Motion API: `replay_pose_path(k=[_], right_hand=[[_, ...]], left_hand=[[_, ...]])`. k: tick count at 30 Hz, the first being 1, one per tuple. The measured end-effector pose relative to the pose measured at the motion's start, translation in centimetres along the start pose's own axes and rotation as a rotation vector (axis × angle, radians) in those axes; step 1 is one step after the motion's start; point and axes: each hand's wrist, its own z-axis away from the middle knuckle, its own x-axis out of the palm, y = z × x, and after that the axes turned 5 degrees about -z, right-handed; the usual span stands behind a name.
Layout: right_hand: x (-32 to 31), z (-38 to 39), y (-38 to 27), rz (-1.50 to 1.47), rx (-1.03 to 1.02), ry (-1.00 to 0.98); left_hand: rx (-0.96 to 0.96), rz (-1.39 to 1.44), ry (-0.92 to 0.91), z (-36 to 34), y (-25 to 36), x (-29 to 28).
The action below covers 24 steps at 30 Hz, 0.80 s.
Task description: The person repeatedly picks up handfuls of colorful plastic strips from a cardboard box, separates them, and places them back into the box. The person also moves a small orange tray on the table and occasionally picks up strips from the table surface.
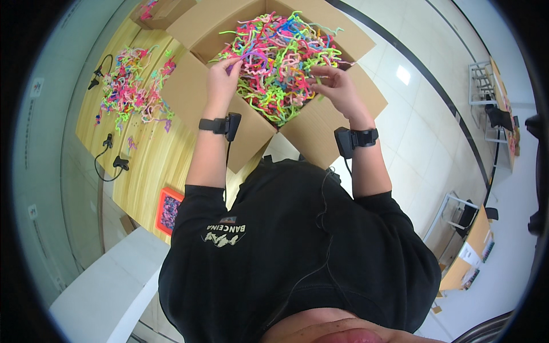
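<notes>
A large open cardboard box [311, 128] stands in front of me, filled with a tangled heap of colourful bendy strands [280, 63] in green, pink, blue and white. At the box's left side my left hand [223, 80] pinches a purple strand [251, 54] that reaches over the heap. My right hand [338, 91] hovers at the right edge of the heap. Its thumb and fingers are curved but apart, and a light green strand shows close beside them. Whether that strand touches the fingers is unclear.
A wooden table [148, 166] on the left bears a loose pile of strands [134, 83], black clips with cables [120, 163] and an orange-red tray [162, 211] of small dark pieces. Another cardboard box [166, 14] stands at the far left. Desks [466, 257] line the right.
</notes>
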Motion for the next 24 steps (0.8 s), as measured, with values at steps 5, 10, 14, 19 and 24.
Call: replay_pose_path(k=[5,10,14,19,24], right_hand=[[2.5,-4.4,-1.5,-0.078,-0.241,-0.196],[4.3,-7.3,1.5,0.458,-0.204,-0.326],[4.2,-7.9,5.0,0.367,-0.193,-0.332],[5.0,-9.8,7.5,0.648,-0.347,-0.215],[7.4,-11.9,7.6,0.756,-0.393,-0.214]], left_hand=[[0.022,-0.053,-0.130,-0.8,0.2,1.8],[0.083,-0.195,-0.247,1.7,-1.3,1.7],[-0.090,-0.021,-0.270,6.0,-2.2,-1.5],[-0.155,-0.094,-0.157,13.8,0.1,-6.2],[-0.409,-0.062,0.057,24.1,2.8,-9.6]])
